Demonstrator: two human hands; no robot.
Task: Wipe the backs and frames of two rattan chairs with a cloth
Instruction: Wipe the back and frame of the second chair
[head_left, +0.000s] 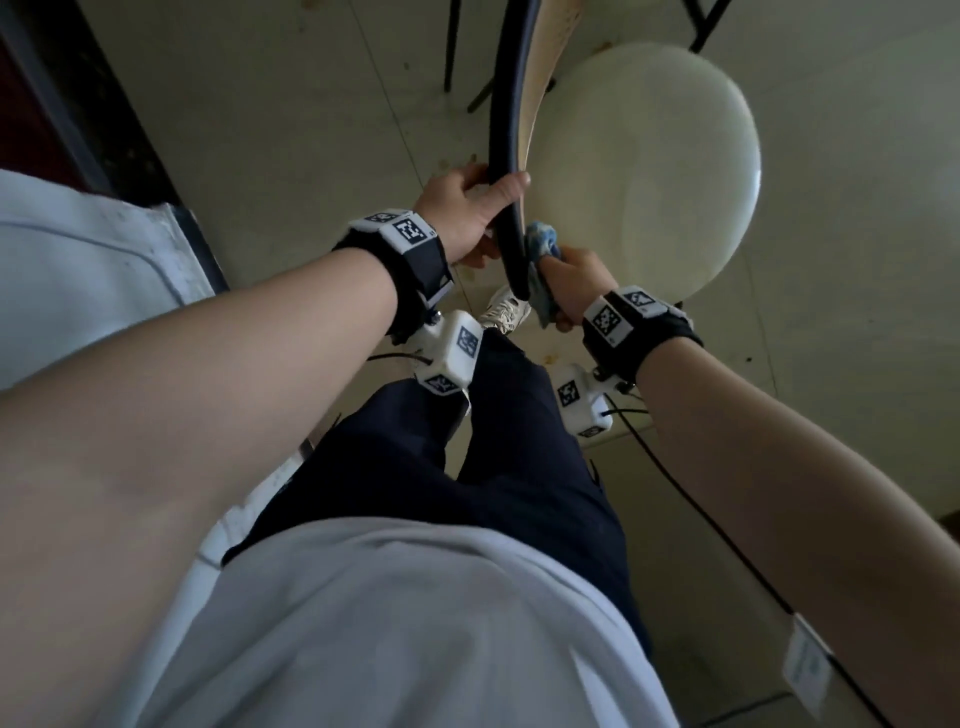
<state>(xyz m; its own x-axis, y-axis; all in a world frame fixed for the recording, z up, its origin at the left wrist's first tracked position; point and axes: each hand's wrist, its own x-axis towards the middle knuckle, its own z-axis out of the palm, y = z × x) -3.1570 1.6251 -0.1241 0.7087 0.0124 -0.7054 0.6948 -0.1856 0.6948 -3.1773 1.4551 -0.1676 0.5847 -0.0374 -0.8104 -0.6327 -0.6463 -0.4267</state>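
A pale, stained tiled floor (291, 104) fills the downward view, bordered at the left by a dark edge strip. Seen from above, the left hand (470, 208) grips the dark curved frame (506, 156) at the top of a chair's back, thumb wrapped over the tube and fingers curled behind it. Just beside it, on the seat side of the tube, the right hand (571, 280) clutches a bunched blue cloth (543, 244), which is pressed against the frame directly below the left thumb. The tan rattan back panel (550, 57) rises from the frame toward the top edge of the view, edge-on to the camera. Beyond the cloth, the round cream seat cushion (649, 171) spreads to the right, its far rim near open floor. Both wrists carry black straps with white marker blocks, and black cables trail down from them. Below the hands, the person's dark trousers (514, 467) and one light shoe (504, 312) stand close against the chair's back, the shoe just under the frame's lower curve. A light shirt fills the bottom of the picture. Thin dark legs (452, 47) of other furniture cross the floor at the top, well apart from the hands, with bare floor open between them and the left border.
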